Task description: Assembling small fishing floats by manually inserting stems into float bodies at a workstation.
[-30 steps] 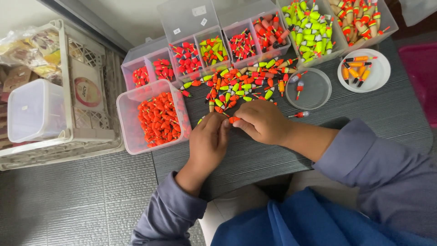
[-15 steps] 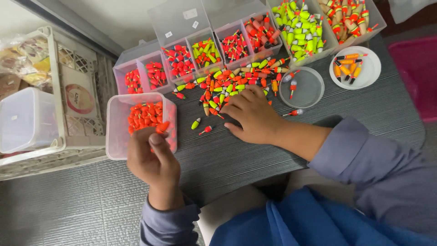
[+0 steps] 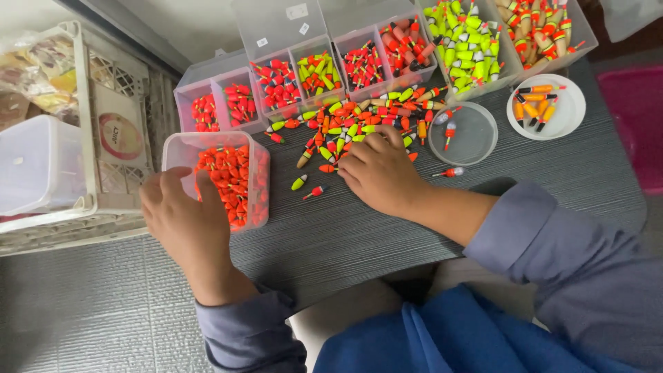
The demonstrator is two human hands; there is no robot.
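My left hand [image 3: 183, 217] hovers at the near edge of a clear plastic tub [image 3: 181, 146] full of orange-red fishing floats, fingers spread over it and nothing visibly held. My right hand [image 3: 378, 170] rests palm down on the dark table [image 3: 552, 173], fingertips in a loose pile of red, orange and yellow-green floats [image 3: 359, 121]. Two stray floats [image 3: 307, 188] lie on the table between my hands.
Clear compartment boxes [image 3: 276, 76] of sorted floats line the table's far edge. A clear round lid [image 3: 464, 132] and a white dish [image 3: 552, 107] hold a few floats at right. A white crate [image 3: 90, 138] with a plastic tub [image 3: 38, 162] stands at left. A pink bin [image 3: 639, 117] is far right.
My left hand has left the pile beside my right hand and swung left to the tub of orange floats. My right hand has stayed at the pile.
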